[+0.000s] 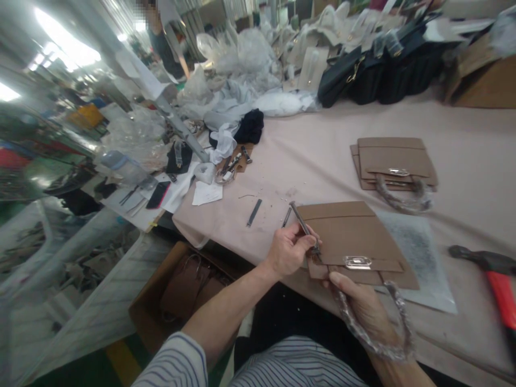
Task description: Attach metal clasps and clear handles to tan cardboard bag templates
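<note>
A tan handbag (342,231) lies flat before me, with a silver clasp (357,262) on its strap and a plastic-wrapped handle (405,322) towards me. My left hand (292,247) is closed around a slim metal rod (300,219), slanted, its lower end at the bag's left corner. My right hand (363,301) grips the bag's near edge, thumb on top and fingers hidden beneath. The handle loops over the right hand and wrist. Under the bag is a grey-white sheet (437,269).
A red-handled hammer (497,285) lies at the right. Stacked tan bags (397,156) sit farther back. A flat metal strip (254,212) rests left of my hands. Black bags (374,75) and plastic-wrapped goods (242,54) line the far side. A carton (151,301) stands below the left edge.
</note>
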A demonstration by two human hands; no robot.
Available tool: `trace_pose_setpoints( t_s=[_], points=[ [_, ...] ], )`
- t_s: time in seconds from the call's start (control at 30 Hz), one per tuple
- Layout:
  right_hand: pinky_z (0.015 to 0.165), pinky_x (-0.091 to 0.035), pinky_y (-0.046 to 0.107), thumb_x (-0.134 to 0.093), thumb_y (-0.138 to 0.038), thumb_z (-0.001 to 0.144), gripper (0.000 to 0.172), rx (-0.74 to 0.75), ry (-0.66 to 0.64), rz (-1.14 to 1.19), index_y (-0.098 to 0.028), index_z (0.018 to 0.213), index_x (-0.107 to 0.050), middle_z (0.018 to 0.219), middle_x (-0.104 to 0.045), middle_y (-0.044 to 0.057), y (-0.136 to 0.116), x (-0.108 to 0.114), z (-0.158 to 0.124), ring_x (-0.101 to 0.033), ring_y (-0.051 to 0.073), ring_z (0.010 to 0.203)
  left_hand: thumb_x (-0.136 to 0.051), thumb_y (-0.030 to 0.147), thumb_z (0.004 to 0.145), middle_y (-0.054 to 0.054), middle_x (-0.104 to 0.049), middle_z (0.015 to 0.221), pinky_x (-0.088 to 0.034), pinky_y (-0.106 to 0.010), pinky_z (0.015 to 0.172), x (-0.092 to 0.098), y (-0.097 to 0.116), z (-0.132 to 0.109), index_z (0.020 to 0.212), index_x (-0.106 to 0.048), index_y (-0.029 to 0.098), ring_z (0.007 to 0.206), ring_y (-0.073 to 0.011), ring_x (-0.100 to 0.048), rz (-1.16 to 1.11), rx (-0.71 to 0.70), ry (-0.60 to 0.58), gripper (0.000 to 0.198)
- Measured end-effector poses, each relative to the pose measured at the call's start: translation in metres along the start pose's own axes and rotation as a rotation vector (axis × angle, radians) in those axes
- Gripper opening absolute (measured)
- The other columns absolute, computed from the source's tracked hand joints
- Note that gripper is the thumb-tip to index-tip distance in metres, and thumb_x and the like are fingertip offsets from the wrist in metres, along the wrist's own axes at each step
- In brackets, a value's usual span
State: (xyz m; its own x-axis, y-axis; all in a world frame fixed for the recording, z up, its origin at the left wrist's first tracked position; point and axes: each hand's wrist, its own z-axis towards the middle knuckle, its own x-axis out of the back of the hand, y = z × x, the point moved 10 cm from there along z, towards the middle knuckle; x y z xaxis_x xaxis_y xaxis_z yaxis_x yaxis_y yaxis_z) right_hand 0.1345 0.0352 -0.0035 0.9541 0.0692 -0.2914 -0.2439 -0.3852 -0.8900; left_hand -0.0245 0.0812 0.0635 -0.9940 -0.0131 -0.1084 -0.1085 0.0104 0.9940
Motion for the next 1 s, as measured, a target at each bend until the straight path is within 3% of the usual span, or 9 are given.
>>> trace_pose_setpoints(
  t_s=[0.17, 0.4, 0.6, 0.7, 0.8, 0.9, 1.0],
  points=[
    [0.075, -0.052, 0.034, -0.085, -0.049, 0.064, 0.03, 0.048, -0.006, -0.068, -0.022, 0.069, -0.071, 0.082, -0.069, 0.004, -0.012, 0.001, 0.005, -0.06, 0.021, 0.075, -0.069, 0.034, 0.086, -0.009, -0.075, 0.083, -0.058, -0.026, 0.071, -0.005, -0.002, 0.01, 0.089, -0.066, 0.012, 0.074, -0.0162, -0.071, -0.002, -0.008, -0.028, 0.023],
    [0.066, -0.048, 0.033, -0.084, -0.051, 0.065, 0.033, 0.099, 0.014, -0.115, -0.023, 0.062, -0.065, 0.064, -0.062, 0.001, -0.023, 0.001, 0.003, -0.053, 0.018, 0.062, -0.067, 0.032, 0.087, -0.009, -0.075, 0.085, -0.058, -0.027, 0.072, -0.006, 0.004, 0.002, 0.091, -0.066, 0.013, 0.077, -0.0179, -0.072, 0.012, -0.048, -0.026, 0.019],
    [0.07, -0.051, 0.035, -0.087, -0.054, 0.063, 0.035, 0.054, 0.028, -0.075, -0.022, 0.066, -0.071, 0.071, -0.068, 0.004, -0.013, 0.003, 0.01, -0.059, 0.022, 0.07, -0.063, 0.028, 0.089, -0.01, -0.074, 0.092, -0.059, -0.03, 0.076, -0.006, 0.013, 0.001, 0.097, -0.065, 0.014, 0.082, -0.0195, -0.072, 0.109, -0.196, -0.016, 0.016],
    [0.072, -0.053, 0.034, -0.089, -0.053, 0.06, 0.036, 0.052, 0.038, -0.016, -0.021, 0.063, -0.071, 0.072, -0.068, 0.004, -0.013, 0.002, 0.024, -0.06, 0.021, 0.071, -0.063, 0.026, 0.087, -0.009, -0.074, 0.09, -0.058, -0.029, 0.073, -0.008, 0.013, 0.011, 0.095, -0.064, 0.015, 0.078, -0.0182, -0.071, 0.185, -0.226, -0.035, 0.013],
    [0.065, -0.054, 0.03, -0.092, -0.047, 0.058, 0.035, 0.038, 0.04, 0.067, -0.021, 0.073, -0.074, 0.078, -0.07, 0.003, -0.014, -0.002, 0.034, -0.061, 0.019, 0.069, -0.061, 0.024, 0.085, -0.007, -0.073, 0.086, -0.057, -0.027, 0.071, -0.008, 0.009, 0.024, 0.091, -0.064, 0.016, 0.075, -0.017, -0.069, 0.24, -0.238, -0.052, 0.011],
    [0.059, -0.055, 0.031, -0.088, -0.046, 0.064, 0.039, -0.052, -0.017, 0.173, -0.022, 0.092, -0.077, 0.089, -0.074, 0.006, -0.001, -0.013, 0.031, -0.065, 0.02, 0.067, -0.061, 0.023, 0.083, -0.007, -0.072, 0.083, -0.055, -0.027, 0.07, -0.007, -0.005, 0.032, 0.087, -0.065, 0.015, 0.073, -0.0166, -0.067, 0.288, -0.226, -0.064, 0.01],
    [0.07, -0.06, 0.036, -0.083, -0.041, 0.072, 0.029, -0.244, -0.089, 0.424, -0.023, 0.093, -0.076, 0.096, -0.076, 0.008, 0.024, -0.029, 0.014, -0.072, 0.025, 0.085, -0.061, 0.022, 0.082, -0.006, -0.072, 0.082, -0.054, -0.026, 0.069, -0.006, -0.025, 0.031, 0.086, -0.065, 0.014, 0.072, -0.0159, -0.065, 0.304, -0.188, -0.083, 0.01]
  ],
)
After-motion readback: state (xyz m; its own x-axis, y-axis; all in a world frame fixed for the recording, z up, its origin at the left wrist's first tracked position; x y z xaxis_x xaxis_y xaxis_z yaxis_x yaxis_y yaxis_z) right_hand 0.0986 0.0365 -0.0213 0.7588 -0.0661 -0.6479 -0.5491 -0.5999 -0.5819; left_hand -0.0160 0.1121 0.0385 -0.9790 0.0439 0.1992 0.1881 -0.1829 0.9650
